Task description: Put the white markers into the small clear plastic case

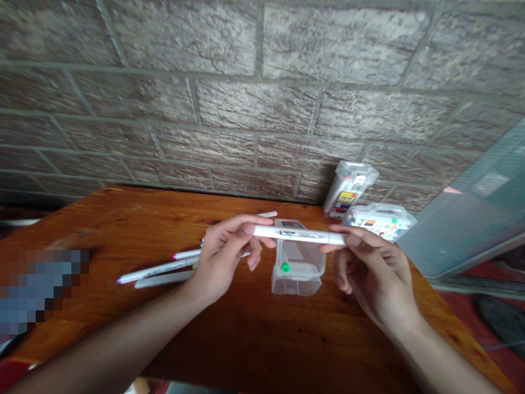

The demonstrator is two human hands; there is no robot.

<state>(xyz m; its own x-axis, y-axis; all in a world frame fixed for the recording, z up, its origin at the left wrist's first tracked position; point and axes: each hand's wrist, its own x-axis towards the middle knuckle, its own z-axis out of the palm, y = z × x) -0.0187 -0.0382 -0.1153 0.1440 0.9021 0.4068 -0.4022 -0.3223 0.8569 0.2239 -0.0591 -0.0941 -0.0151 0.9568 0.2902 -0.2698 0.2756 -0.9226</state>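
1. The wooden table (262, 347): I logged it under the clear plastic box (298, 282), my landmark.
2. My left hand (223, 257): half-closed, its fingers gripping the white marker (299, 236) level above the box.
3. My right hand (373, 273): half-open, pinching the marker's far end.
4. The loose markers (158, 271): left of the box.

Markers (158, 269) left of tub (297, 283) on table (102, 219); cases (379, 221) behind it, by wall (254, 104).

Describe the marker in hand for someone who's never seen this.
On the wooden table below the brick wall, find the clear plastic box. Above it, a white marker runs between the left hand and right hand; unlike the markers lying on the table, it is lifted.
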